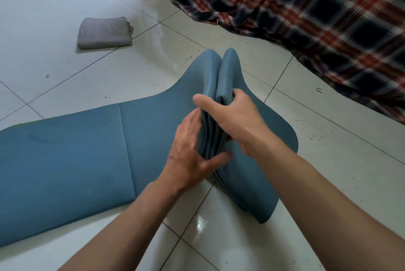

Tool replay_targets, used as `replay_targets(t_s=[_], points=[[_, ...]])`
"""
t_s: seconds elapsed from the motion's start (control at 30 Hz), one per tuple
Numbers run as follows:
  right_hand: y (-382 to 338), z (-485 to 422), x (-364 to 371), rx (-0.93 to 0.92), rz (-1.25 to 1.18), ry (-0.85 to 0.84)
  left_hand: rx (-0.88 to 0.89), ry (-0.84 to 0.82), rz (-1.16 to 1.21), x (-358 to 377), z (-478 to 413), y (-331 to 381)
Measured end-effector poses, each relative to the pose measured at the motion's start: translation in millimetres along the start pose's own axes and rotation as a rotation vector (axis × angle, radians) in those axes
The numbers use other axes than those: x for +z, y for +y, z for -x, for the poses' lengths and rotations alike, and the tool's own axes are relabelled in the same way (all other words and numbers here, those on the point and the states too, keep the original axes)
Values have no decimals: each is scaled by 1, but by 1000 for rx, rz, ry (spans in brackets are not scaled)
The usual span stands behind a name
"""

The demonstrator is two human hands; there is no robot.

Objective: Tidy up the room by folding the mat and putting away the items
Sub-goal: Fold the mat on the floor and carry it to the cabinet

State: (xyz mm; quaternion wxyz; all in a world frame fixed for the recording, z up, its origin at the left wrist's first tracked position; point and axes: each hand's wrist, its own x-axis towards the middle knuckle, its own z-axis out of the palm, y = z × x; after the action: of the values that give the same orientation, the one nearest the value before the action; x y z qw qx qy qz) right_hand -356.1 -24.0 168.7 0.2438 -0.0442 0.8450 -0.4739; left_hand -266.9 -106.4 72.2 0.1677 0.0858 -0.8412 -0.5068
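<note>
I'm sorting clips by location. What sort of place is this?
Probably a room in a home, perhaps a bedroom: a pale tiled floor, a plaid blanket draped down to it, and a folded grey cloth and a blue folding mat lying on it.

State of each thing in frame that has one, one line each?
mat: partly folded; right end gathered into upright folds, left part flat on the floor.
right hand: grips the folds, thumb one side, fingers the other.
left hand: fingers straight, pressing the folds' left side.
grey cloth: folded, lying on the floor, apart from the mat.
plaid blanket: unfolded, rumpled, reaching the floor.
</note>
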Motion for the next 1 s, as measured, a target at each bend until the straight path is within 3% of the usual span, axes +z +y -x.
replay_targets(t_s=[0.13,0.23,0.3,0.4,0.57,0.73,0.83,1.0], points=[[11,8,8,-111,-4,111,-3,-34,-96,-4,1,1],[16,8,12,-148,-91,202,-65,-1,-16,1,4,9],[18,8,11,-176,-191,218,-79,62,-18,7,13,6],[15,10,8,-210,-395,234,-96,205,-247,15,35,-13],[8,18,17,-276,-726,121,-369,421,-272,3,36,-22],[-4,17,7,-285,-1047,-64,-95,636,-455,-38,17,-21],[6,17,0,-237,-1084,-85,48,731,-666,-56,11,-21],[63,19,-7,-10,-952,71,82,459,-856,-57,24,-37]])
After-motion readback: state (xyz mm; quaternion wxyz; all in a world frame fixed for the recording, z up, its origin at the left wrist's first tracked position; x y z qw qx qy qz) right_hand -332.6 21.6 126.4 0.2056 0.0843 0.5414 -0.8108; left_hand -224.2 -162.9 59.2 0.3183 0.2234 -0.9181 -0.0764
